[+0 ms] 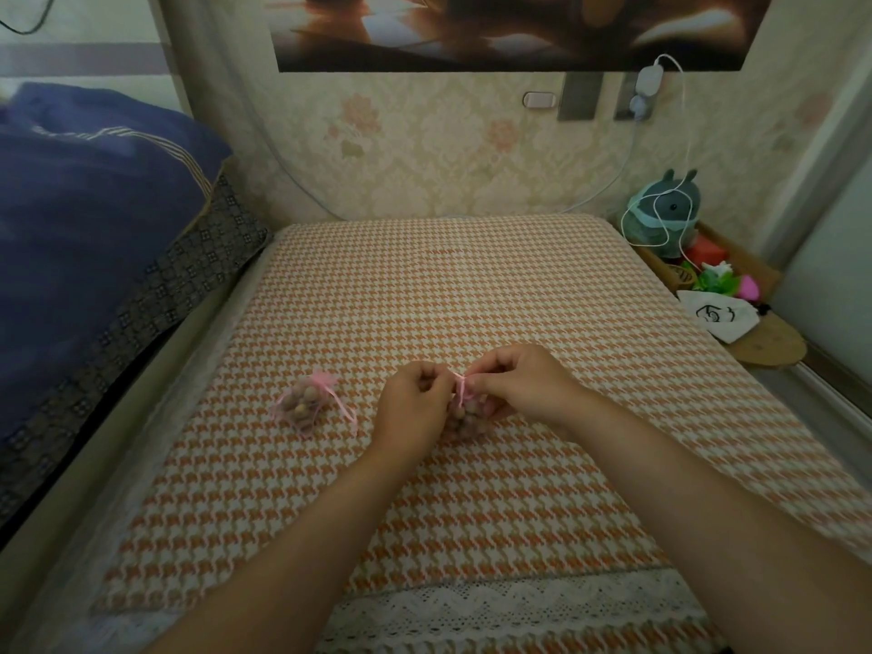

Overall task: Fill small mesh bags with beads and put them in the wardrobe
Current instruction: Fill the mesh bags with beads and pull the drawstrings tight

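While above checked cloth (472, 285), left hand (415, 408), right hand (524, 384) on mesh bag's (465, 421) ribbon (461, 388).

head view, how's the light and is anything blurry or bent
Head view: dim, warm, even light, no glare or hard shadows; wide-angle bending bows the mattress edges; the left hand and right hand pinching the ribbon look soft, the bag below hard to make out; the poster is blurred.

There are 2 mesh bags (304, 402) (466, 421), 2 hands (415, 410) (521, 384), 1 plush toy (665, 212) and 1 white pouch (719, 316).
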A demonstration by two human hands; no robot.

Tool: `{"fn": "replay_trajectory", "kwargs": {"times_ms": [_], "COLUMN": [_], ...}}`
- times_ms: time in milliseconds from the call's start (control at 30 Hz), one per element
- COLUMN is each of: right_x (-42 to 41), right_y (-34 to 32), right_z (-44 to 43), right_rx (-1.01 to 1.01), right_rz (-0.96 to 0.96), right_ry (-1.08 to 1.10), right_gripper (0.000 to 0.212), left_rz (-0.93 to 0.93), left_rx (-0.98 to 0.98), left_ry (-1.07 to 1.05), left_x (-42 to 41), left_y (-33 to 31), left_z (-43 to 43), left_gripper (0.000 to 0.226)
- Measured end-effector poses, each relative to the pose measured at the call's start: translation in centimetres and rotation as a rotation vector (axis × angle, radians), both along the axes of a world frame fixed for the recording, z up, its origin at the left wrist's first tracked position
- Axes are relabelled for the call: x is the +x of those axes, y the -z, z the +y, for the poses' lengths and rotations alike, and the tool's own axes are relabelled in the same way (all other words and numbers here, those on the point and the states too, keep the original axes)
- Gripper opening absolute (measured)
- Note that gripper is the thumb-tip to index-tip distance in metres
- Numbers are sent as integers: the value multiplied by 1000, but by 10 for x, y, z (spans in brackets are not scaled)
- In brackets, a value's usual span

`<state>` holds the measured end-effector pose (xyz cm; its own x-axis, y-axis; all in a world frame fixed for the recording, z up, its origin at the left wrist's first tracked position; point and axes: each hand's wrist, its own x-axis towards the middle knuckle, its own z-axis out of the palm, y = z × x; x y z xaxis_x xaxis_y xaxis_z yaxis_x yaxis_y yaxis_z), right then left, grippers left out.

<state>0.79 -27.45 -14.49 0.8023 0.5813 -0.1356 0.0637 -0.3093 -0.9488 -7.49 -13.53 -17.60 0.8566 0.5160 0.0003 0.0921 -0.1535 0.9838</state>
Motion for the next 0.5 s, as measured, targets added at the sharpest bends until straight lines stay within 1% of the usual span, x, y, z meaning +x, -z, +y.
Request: {"fn": "replay_trajectory", "kwargs": {"times_ms": [100, 133, 233, 267, 333, 367, 400, 500], "right_x": [0, 0, 2, 3, 3, 3, 2, 1], "right_y": [1, 1, -1, -2, -3, -2, -1, 2], "right_z": [1, 1, -2, -2, -3, -3, -3, 1], "right_rx": [-24, -25, -44, -60, -64, -46, -21, 37], "right_rz": [4, 8, -41, -70, -83, -56, -14, 125], "right_ry": [16, 10, -28, -35, -33, -25, -12, 58], "right_gripper": [5, 5, 6, 6, 8, 11, 13, 12], "left_rz": [-38, -61, -108, -111, -96, -76, -43, 133], "left_rx": [231, 297, 436, 443, 361, 293, 194, -238], "left_ry": [44, 72, 142, 141, 111, 85, 66, 91], "left_x": [0, -1, -1, -1, 0, 0, 1, 3], "left_y": [0, -1, 0, 0, -1, -2, -2, -5], "left_z": [4, 6, 11, 12, 10, 8, 7, 4], "left_gripper": [11, 15, 24, 24, 22, 20, 18, 19]}}
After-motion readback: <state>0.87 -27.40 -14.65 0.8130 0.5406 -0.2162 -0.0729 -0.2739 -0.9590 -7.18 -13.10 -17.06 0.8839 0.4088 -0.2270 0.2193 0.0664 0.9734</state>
